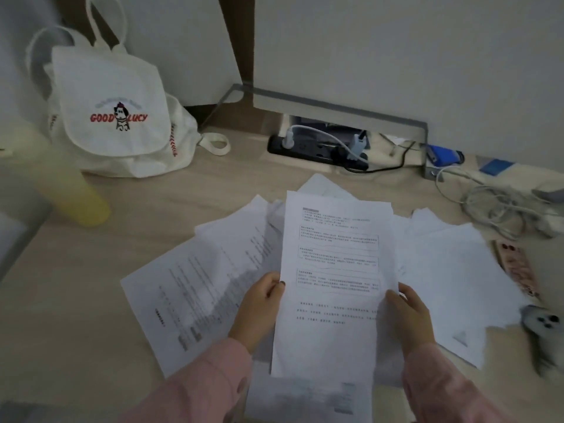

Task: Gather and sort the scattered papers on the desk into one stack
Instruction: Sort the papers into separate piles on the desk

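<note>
I hold a small stack of printed white sheets [332, 270] upright in the middle of the view. My left hand [259, 309] grips its left edge with the thumb on the front. My right hand [409, 315] grips its right edge. Under and around it, loose printed papers lie fanned on the light wooden desk [76, 315]: several overlapping sheets on the left [195, 288], more on the right [451, 276], some behind at the top [320, 186], and one near the front edge [308, 398].
A white canvas backpack [116, 117] stands at the back left, a yellow bottle [79, 190] before it. A black power strip [317, 149] with plugs lies at the back. Tangled white cables [500, 206] lie at the right, with a patterned phone case [515, 267] and a small plush toy [543, 325].
</note>
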The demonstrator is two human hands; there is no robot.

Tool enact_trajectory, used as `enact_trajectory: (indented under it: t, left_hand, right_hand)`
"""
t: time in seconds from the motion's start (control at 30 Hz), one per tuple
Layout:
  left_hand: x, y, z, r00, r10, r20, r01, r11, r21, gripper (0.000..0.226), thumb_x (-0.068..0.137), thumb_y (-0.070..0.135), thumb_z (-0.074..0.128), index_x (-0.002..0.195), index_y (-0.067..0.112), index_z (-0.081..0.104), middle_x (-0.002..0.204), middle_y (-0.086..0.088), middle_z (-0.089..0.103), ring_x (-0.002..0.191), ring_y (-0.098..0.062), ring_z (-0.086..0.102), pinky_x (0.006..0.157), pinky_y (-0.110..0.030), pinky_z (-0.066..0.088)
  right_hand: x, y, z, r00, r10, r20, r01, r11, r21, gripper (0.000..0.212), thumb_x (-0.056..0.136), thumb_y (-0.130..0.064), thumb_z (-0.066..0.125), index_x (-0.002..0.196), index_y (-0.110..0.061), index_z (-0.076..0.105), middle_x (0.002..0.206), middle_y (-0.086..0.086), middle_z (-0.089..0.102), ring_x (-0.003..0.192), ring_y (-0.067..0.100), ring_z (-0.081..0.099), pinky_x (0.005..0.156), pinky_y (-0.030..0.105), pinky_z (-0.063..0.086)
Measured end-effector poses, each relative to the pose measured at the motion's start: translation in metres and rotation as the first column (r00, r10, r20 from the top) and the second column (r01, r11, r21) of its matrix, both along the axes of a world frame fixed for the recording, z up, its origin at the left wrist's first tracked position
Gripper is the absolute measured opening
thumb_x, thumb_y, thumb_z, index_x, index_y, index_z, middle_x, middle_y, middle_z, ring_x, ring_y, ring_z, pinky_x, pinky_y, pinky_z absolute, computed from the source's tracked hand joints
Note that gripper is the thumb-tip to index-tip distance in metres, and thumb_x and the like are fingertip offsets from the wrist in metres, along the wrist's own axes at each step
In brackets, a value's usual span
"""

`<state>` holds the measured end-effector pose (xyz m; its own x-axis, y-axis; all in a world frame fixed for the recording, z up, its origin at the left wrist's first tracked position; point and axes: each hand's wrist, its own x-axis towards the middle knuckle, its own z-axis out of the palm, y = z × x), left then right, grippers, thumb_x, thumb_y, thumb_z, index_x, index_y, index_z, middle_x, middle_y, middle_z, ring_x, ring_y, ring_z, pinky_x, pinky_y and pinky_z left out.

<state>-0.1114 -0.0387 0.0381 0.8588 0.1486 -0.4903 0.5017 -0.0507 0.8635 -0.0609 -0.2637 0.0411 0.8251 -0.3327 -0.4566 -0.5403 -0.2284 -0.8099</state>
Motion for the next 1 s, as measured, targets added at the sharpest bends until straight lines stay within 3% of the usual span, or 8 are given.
enact_trajectory:
  t: [0.13,0.33,0.47,0.57,0.7,0.8,0.9,1.0]
  left_hand:
    - [0.004,-0.052,-0.01,0.994,-0.106,-0.027,0.106,0.994,-0.018,0.016,0.095,0.02,0.044,0.089,0.03,0.055,0.096,0.007,0.067,0.09,-0.01,0.063,0.084,-0.032,0.052]
    - [-0.009,-0.117,-0.034,0.97,-0.221,-0.101,0.224,0.974,0.018,0.011,0.094,0.023,0.046,0.092,0.025,0.056,0.103,0.0,0.067,0.092,-0.017,0.063,0.086,-0.038,0.053]
    - [-0.012,-0.152,-0.038,0.959,-0.253,-0.124,0.262,0.964,0.055,0.017,0.094,0.02,0.043,0.084,0.03,0.053,0.098,0.004,0.065,0.083,-0.015,0.059,0.088,-0.042,0.053]
    - [-0.009,-0.174,-0.044,0.949,-0.276,-0.15,0.289,0.955,0.072,0.013,0.095,0.022,0.041,0.094,0.025,0.054,0.101,0.002,0.065,0.088,-0.018,0.062,0.088,-0.041,0.053]
    - [-0.01,-0.194,-0.052,0.925,-0.336,-0.178,0.35,0.935,0.053,0.015,0.096,0.025,0.041,0.105,0.019,0.051,0.104,0.002,0.062,0.089,-0.012,0.058,0.082,-0.028,0.047]
    - [-0.013,-0.2,-0.054,0.922,-0.342,-0.182,0.355,0.934,0.043,0.012,0.095,0.023,0.042,0.105,0.024,0.048,0.094,0.013,0.057,0.085,-0.006,0.056,0.084,-0.028,0.048]
    - [-0.017,-0.191,-0.047,0.935,-0.321,-0.153,0.333,0.941,0.059,0.021,0.095,0.02,0.044,0.112,0.031,0.044,0.103,0.013,0.055,0.094,-0.004,0.054,0.083,-0.021,0.045]
    - [-0.016,-0.159,-0.039,0.961,-0.253,-0.114,0.267,0.954,0.137,0.028,0.094,0.019,0.047,0.121,0.025,0.048,0.113,0.008,0.055,0.104,-0.007,0.052,0.085,-0.02,0.039]
  right_hand:
    - [-0.009,-0.056,-0.005,0.998,-0.066,-0.005,0.065,0.995,-0.072,0.013,0.089,-0.003,0.046,0.094,-0.008,0.057,0.078,0.007,0.058,0.07,0.022,0.051,0.061,0.025,0.041]
    - [-0.027,-0.128,-0.025,0.99,-0.106,-0.088,0.091,0.983,-0.158,0.016,0.088,-0.007,0.046,0.098,-0.009,0.059,0.094,0.016,0.063,0.088,0.032,0.058,0.086,0.041,0.048]
    - [-0.029,-0.156,-0.03,0.991,-0.104,-0.08,0.088,0.979,-0.186,0.015,0.09,-0.005,0.043,0.098,-0.01,0.055,0.094,0.016,0.059,0.077,0.025,0.053,0.069,0.031,0.045]
    - [-0.029,-0.173,-0.039,0.992,-0.104,-0.077,0.086,0.976,-0.199,0.017,0.091,-0.005,0.042,0.101,-0.009,0.055,0.095,0.016,0.058,0.077,0.025,0.053,0.06,0.027,0.042]
    - [-0.029,-0.19,-0.052,0.988,-0.106,-0.116,0.075,0.966,-0.246,0.029,0.091,-0.009,0.044,0.118,-0.003,0.052,0.104,0.015,0.057,0.092,0.026,0.052,0.084,0.038,0.044]
    - [-0.029,-0.193,-0.053,0.992,-0.061,-0.108,0.027,0.957,-0.288,0.035,0.09,-0.012,0.048,0.125,-0.005,0.049,0.11,0.015,0.057,0.097,0.028,0.054,0.09,0.041,0.045]
    - [-0.029,-0.194,-0.048,0.998,-0.028,-0.059,0.0,0.906,-0.423,0.038,0.087,-0.011,0.053,0.125,-0.006,0.05,0.119,0.019,0.055,0.107,0.032,0.053,0.097,0.047,0.043]
    - [-0.026,-0.179,-0.039,0.999,-0.02,-0.032,0.004,0.907,-0.421,0.035,0.086,-0.008,0.053,0.122,-0.006,0.053,0.122,0.018,0.053,0.109,0.031,0.051,0.099,0.047,0.042]
